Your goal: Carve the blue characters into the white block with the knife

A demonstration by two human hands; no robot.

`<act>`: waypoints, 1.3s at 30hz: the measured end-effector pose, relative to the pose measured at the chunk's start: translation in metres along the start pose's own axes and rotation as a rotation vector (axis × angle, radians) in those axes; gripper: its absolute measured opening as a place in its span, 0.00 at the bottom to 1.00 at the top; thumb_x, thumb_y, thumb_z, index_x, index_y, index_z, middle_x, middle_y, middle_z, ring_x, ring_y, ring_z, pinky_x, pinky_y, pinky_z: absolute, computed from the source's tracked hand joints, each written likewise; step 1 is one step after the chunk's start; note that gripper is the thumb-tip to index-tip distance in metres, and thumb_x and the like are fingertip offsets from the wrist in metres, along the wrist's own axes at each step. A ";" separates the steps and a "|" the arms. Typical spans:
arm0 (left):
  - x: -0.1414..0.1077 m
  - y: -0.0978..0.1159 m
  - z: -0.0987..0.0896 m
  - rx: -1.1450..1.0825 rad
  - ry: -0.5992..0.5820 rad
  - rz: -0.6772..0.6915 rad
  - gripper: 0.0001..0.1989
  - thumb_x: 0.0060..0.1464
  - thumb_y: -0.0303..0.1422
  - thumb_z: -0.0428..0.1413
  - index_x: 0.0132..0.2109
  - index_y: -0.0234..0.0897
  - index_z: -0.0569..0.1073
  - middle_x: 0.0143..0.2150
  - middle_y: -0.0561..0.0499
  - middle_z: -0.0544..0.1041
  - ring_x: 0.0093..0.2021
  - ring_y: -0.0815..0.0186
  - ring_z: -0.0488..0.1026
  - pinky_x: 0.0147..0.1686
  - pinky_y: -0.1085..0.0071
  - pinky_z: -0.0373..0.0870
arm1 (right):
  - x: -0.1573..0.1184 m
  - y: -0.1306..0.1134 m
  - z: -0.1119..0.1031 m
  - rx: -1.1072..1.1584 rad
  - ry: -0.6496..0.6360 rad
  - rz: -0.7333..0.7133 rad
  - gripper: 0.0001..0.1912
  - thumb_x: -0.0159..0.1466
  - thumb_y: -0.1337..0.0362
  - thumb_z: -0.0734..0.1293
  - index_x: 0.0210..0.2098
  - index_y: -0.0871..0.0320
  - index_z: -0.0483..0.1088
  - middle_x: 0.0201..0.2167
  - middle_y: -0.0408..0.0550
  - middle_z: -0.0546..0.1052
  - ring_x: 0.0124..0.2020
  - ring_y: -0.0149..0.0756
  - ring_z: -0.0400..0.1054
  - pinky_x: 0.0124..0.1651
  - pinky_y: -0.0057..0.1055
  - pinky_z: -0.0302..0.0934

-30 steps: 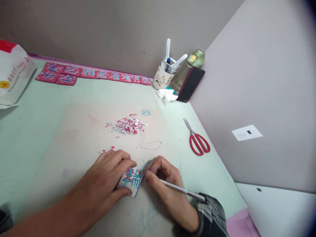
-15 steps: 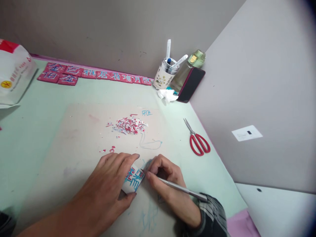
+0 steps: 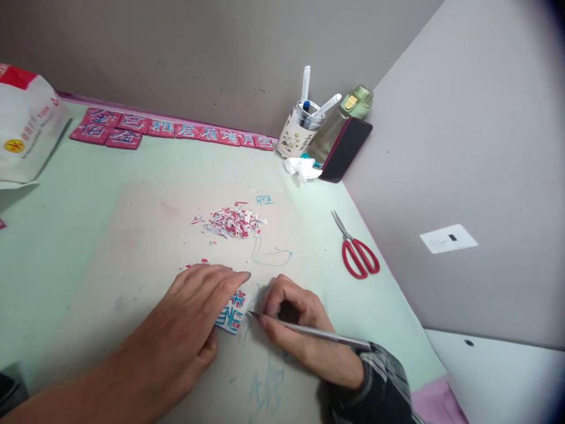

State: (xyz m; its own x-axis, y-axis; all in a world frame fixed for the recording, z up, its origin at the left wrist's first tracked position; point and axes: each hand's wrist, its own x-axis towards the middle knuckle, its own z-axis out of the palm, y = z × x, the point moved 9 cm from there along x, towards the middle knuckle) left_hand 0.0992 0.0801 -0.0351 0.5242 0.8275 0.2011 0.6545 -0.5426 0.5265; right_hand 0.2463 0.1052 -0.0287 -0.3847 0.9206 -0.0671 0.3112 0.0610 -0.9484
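Observation:
A small white square piece with blue and red character strokes lies on the brownish board, partly covered by my left hand, whose fingers are closed over its left side. My right hand pinches a slim silver knife. The dark pointed tip is just right of the piece, and the handle runs back over the wrist. Beyond my hands sits a pile of red and white scraps. A few more scraps show beside the left knuckles.
Red-handled scissors lie at the right. Behind are a jar of pens, crumpled tissue, a green bottle and a phone. Red character tiles line the wall; a white bag stands left.
The white piece has turned in my left hand, and the left thumb has drawn back under it. The knife tip now points at its right edge with a small gap.

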 end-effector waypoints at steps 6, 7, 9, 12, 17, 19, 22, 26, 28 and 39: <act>0.001 -0.012 -0.005 -0.005 0.036 0.066 0.26 0.64 0.29 0.54 0.67 0.45 0.61 0.62 0.47 0.77 0.62 0.53 0.71 0.64 0.56 0.66 | 0.000 -0.001 0.008 -0.007 -0.030 -0.010 0.10 0.63 0.66 0.69 0.28 0.54 0.65 0.30 0.41 0.70 0.31 0.33 0.64 0.35 0.32 0.59; 0.001 -0.015 -0.004 -0.009 0.021 0.080 0.27 0.64 0.30 0.55 0.68 0.45 0.60 0.62 0.48 0.77 0.62 0.53 0.71 0.64 0.57 0.66 | 0.000 0.000 0.010 0.003 -0.041 -0.005 0.09 0.63 0.66 0.69 0.29 0.54 0.65 0.31 0.42 0.71 0.32 0.34 0.64 0.35 0.32 0.59; 0.002 -0.021 -0.002 -0.032 0.002 0.078 0.28 0.64 0.30 0.57 0.68 0.45 0.60 0.62 0.48 0.76 0.63 0.53 0.70 0.64 0.58 0.66 | -0.001 0.002 0.014 0.021 -0.059 0.006 0.08 0.63 0.67 0.69 0.29 0.54 0.66 0.32 0.43 0.72 0.33 0.34 0.65 0.36 0.33 0.60; 0.002 -0.026 -0.002 -0.081 0.002 0.053 0.27 0.65 0.30 0.57 0.68 0.47 0.60 0.62 0.50 0.76 0.63 0.54 0.69 0.64 0.59 0.64 | -0.001 0.003 0.017 0.017 -0.071 0.017 0.08 0.62 0.68 0.70 0.29 0.54 0.66 0.33 0.43 0.71 0.33 0.34 0.66 0.37 0.33 0.60; 0.001 -0.025 -0.001 -0.120 0.015 0.019 0.27 0.65 0.29 0.56 0.67 0.48 0.61 0.61 0.51 0.76 0.63 0.54 0.68 0.63 0.59 0.63 | -0.001 0.004 0.016 -0.015 -0.049 0.010 0.09 0.62 0.69 0.69 0.28 0.54 0.65 0.32 0.42 0.71 0.33 0.33 0.65 0.36 0.32 0.59; 0.000 -0.025 0.000 -0.117 0.009 0.017 0.27 0.64 0.29 0.57 0.68 0.48 0.61 0.61 0.51 0.76 0.63 0.54 0.68 0.63 0.59 0.63 | -0.001 0.004 0.017 -0.023 -0.042 0.010 0.09 0.62 0.69 0.68 0.28 0.54 0.65 0.31 0.42 0.70 0.32 0.33 0.64 0.35 0.32 0.58; 0.000 -0.026 -0.001 -0.089 0.002 0.030 0.28 0.64 0.30 0.57 0.68 0.48 0.61 0.61 0.51 0.76 0.63 0.53 0.69 0.63 0.59 0.64 | -0.001 0.003 0.018 -0.035 -0.045 0.014 0.09 0.62 0.69 0.68 0.28 0.55 0.64 0.31 0.42 0.69 0.32 0.32 0.63 0.35 0.32 0.57; 0.000 -0.026 0.001 -0.044 -0.019 0.062 0.28 0.64 0.31 0.58 0.68 0.47 0.59 0.61 0.50 0.76 0.63 0.54 0.68 0.62 0.60 0.64 | -0.002 0.002 0.021 -0.023 -0.076 0.011 0.09 0.63 0.69 0.67 0.29 0.55 0.64 0.32 0.42 0.69 0.33 0.33 0.64 0.36 0.32 0.57; 0.000 -0.024 0.001 -0.028 -0.014 0.090 0.28 0.65 0.32 0.58 0.68 0.45 0.59 0.61 0.49 0.76 0.62 0.54 0.69 0.63 0.60 0.63 | -0.002 0.002 0.022 -0.008 -0.086 0.012 0.09 0.63 0.69 0.68 0.29 0.55 0.64 0.32 0.43 0.69 0.33 0.33 0.64 0.36 0.33 0.57; 0.002 -0.018 -0.004 -0.022 0.043 0.103 0.25 0.65 0.30 0.55 0.66 0.43 0.60 0.59 0.48 0.77 0.60 0.53 0.70 0.64 0.59 0.60 | -0.001 0.001 0.023 -0.019 -0.113 0.011 0.09 0.64 0.69 0.67 0.29 0.54 0.63 0.33 0.44 0.69 0.33 0.35 0.63 0.36 0.33 0.57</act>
State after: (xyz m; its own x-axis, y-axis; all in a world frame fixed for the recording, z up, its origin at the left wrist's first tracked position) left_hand 0.0862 0.0918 -0.0412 0.5642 0.7729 0.2903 0.5857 -0.6225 0.5190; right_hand 0.2272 0.0953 -0.0364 -0.4761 0.8721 -0.1130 0.3320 0.0592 -0.9414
